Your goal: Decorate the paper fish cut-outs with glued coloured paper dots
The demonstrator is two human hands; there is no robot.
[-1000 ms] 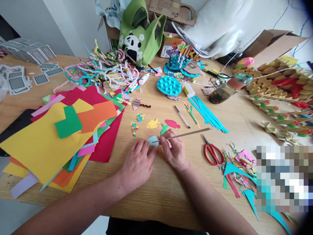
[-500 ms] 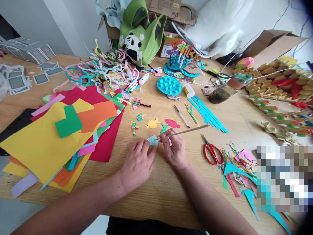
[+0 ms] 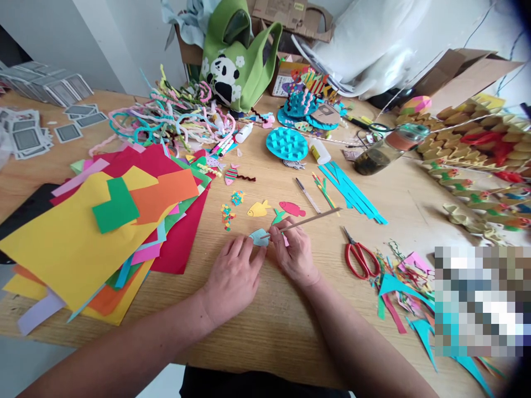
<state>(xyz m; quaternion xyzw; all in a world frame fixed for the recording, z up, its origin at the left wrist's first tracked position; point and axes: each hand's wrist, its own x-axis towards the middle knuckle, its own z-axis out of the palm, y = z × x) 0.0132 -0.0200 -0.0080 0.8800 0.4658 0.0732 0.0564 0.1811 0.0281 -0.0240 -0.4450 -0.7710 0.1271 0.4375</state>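
The right hand (image 3: 295,253) holds a thin stick (image 3: 313,217) between thumb and fingers; the other fingers curl out of sight beneath. The stick's tip is over a light blue paper fish (image 3: 259,237) lying on the table (image 3: 282,342) between the hands; whether it touches the paper is hard to make out. The left hand (image 3: 234,271) has its fingers bent and close together, their tips at the fish's near edge; I cannot tell if they pinch or only press. The fish's tail end is hidden by the right hand, which also covers part of a green fish (image 3: 277,216) and most of a pink piece (image 3: 286,241). Coarse blocks blot out part of the paper scraps (image 3: 409,282) at right.
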